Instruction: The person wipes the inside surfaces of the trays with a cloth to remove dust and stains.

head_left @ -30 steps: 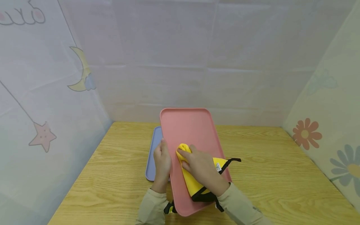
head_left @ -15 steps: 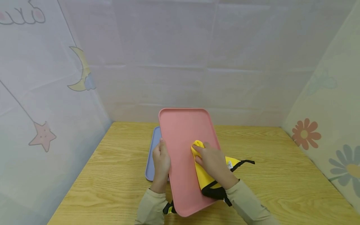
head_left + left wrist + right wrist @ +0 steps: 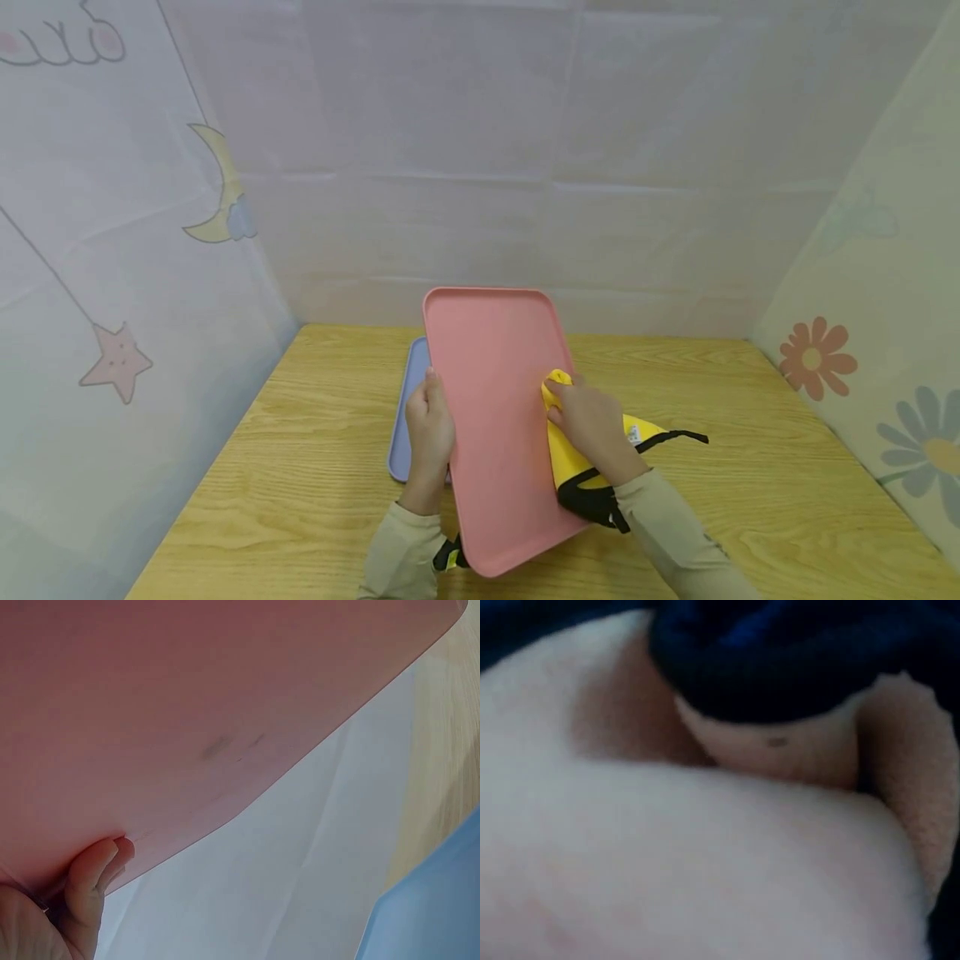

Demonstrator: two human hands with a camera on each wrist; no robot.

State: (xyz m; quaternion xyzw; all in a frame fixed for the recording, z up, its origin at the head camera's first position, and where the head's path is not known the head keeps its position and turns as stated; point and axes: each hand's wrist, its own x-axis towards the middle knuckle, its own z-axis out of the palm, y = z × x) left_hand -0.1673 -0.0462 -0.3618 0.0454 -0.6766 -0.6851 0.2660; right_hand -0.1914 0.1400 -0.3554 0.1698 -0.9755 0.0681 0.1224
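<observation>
A pink rectangular tray (image 3: 495, 433) is held up at a tilt, its inner face toward me. Its left rim is gripped by my left hand (image 3: 430, 429), thumb on the near side. In the left wrist view, curled fingers (image 3: 94, 874) support the tray's underside, which bears small grey smudges (image 3: 217, 746). My right hand (image 3: 596, 425) grips a bunched yellow cloth (image 3: 564, 454) with black edging against the tray's right side. Part of the cloth hangs past the rim. Skin and dark fabric (image 3: 765, 667) fill the right wrist view, blurred and very close.
A blue tray (image 3: 404, 417) lies on the wooden table (image 3: 300, 467), partly hidden behind the pink one. Black straps (image 3: 448, 554) show by the left wrist. A pale printed sheet (image 3: 480, 167) hangs behind the table and along both sides.
My right hand has slid the yellow cloth rightward across the pink tray, from near its middle to its right edge. The left hand and the tray have barely moved.
</observation>
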